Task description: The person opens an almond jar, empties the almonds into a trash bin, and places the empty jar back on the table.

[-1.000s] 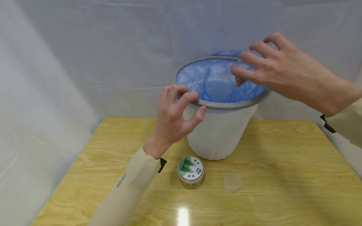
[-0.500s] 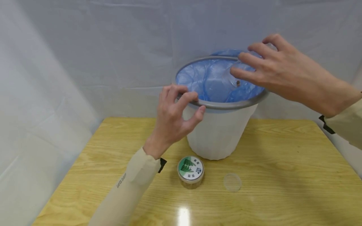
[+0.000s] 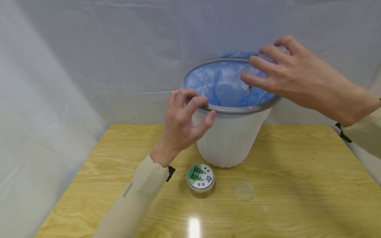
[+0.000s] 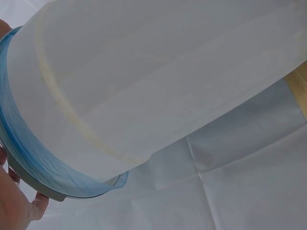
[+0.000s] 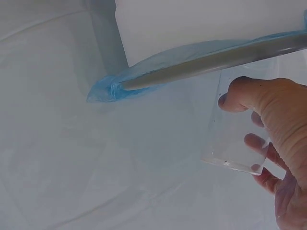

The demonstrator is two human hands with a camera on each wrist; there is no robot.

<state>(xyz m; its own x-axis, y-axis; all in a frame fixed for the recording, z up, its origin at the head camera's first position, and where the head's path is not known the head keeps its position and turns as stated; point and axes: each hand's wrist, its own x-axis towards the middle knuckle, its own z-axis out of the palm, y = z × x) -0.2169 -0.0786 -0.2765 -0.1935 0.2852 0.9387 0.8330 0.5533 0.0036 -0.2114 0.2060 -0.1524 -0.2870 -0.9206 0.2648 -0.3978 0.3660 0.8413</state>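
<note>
A white trash bin [image 3: 229, 138] with a grey rim ring and a blue bag [image 3: 202, 81] lining it stands on the table. My left hand [image 3: 183, 119] grips the near left of its rim, thumb outside and fingers over the edge. Above the bin's right side, my right hand [image 3: 294, 71] holds a clear plastic jar [image 5: 230, 129], tipped with its mouth toward the bag. A small brown bit [image 3: 250, 88] shows by the mouth. In the right wrist view, a few dark specks cling to the jar's wall; thumb and fingers wrap its sides.
In front of the bin sits a round container [image 3: 200, 180] with a green and white labelled top. A thin clear disc [image 3: 244, 191] lies flat to its right on the wooden table [image 3: 297, 205]. White sheeting [image 3: 134, 66] hangs behind and at the sides.
The brown clump at the jar's mouth has shrunk to a small bit. My right hand has shifted slightly left with the jar. The left hand keeps its hold on the rim.
</note>
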